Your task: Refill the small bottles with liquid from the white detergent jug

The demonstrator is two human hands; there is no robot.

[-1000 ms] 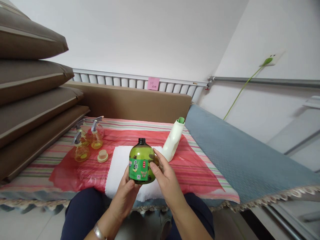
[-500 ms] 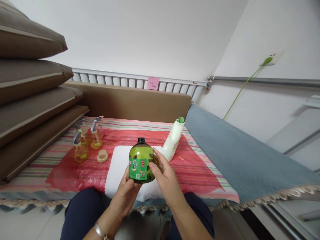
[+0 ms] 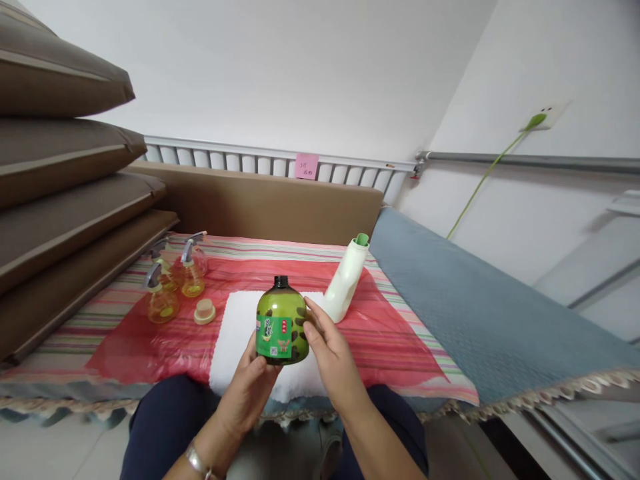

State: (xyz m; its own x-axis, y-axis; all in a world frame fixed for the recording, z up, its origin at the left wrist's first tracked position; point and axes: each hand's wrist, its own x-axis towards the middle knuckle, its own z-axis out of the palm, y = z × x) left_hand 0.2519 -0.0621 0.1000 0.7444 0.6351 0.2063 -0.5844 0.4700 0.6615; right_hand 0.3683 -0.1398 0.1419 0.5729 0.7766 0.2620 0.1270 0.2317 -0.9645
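A squat, clear green bottle [image 3: 283, 323] with a black threaded neck, no cap on it and a green label is held upright between my hands. My left hand [image 3: 253, 380] supports it from below and the left, thumb along its lower edge. On its right side, the fingers and thumb of my right hand [image 3: 327, 350] press against the plastic. Beneath the bottle lies a white cloth [image 3: 233, 333]. Just beyond my right hand a pale green-white bottle [image 3: 347, 283] stands, with green showing at its mouth.
Several spray bottles [image 3: 163, 303] with grey triggers and yellow liquid stand at the left. Beside them is a cream cap [image 3: 205, 311]. Red plastic sheeting [image 3: 395, 333] covers the striped cloth. Brown cushions [image 3: 65, 200] are stacked at the left; a radiator [image 3: 240, 160] runs behind.
The green bottle has shifted very slightly to the left in my hands. My right thumb has moved a little along its side. Everything else stays put.
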